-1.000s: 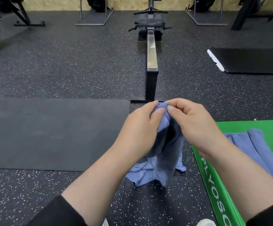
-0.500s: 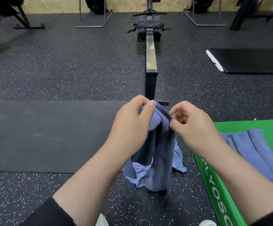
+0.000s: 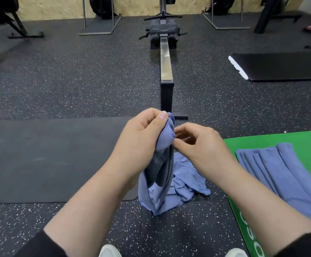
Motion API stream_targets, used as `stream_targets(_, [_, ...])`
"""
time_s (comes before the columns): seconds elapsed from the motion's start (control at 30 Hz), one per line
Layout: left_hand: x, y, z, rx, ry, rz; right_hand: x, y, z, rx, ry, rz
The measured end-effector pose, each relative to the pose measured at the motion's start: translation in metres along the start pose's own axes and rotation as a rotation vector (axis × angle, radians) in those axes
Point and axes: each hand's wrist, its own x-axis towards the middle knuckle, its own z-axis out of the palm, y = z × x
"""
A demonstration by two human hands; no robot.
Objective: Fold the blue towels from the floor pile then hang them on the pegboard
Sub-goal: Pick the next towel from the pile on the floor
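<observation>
The blue towel hangs bunched and creased from the left hand, which grips its top corner above the floor pile. The right hand curls beside it; whether its fingertips pinch the cloth is hidden.

The speckled black rubber floor carries a dark mat at left, a green mat at right and a second black mat beyond. A crumpled blue towel pile lies directly on the floor between them. Folded blue towels lie on the green mat; a rowing machine stands ahead.
</observation>
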Motion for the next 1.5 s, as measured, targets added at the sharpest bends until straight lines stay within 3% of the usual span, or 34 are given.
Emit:
stream_targets(0.27, [0.002,-0.002,0.000,-0.047,0.001,0.032,0.002,-0.001,-0.005,-0.073,0.045,0.057])
stream_targets(0.43, [0.004,0.000,-0.003,-0.047,0.113,0.012,0.003,-0.003,-0.006,0.158,-0.109,0.089])
stream_targets(0.57, [0.001,0.002,-0.003,-0.053,0.069,-0.017,0.002,-0.004,-0.006,0.384,-0.172,0.123])
stream_targets(0.73, [0.000,0.004,-0.001,-0.019,-0.022,-0.019,0.003,-0.001,-0.005,0.301,-0.153,0.010])
stream_targets(1.07, [-0.002,0.009,-0.002,-0.026,-0.033,-0.055,0.002,-0.001,-0.004,0.184,-0.100,-0.049])
stream_targets(1.23, [0.005,0.000,-0.008,0.084,0.155,0.019,0.006,0.001,-0.004,0.217,0.009,-0.064])
stream_targets(1.4, [0.014,-0.010,-0.020,0.156,0.410,0.026,0.003,-0.001,-0.010,0.121,-0.104,-0.088])
stream_targets(1.5, [0.020,-0.014,-0.033,0.115,0.565,0.044,0.004,0.004,-0.013,0.002,-0.057,-0.090])
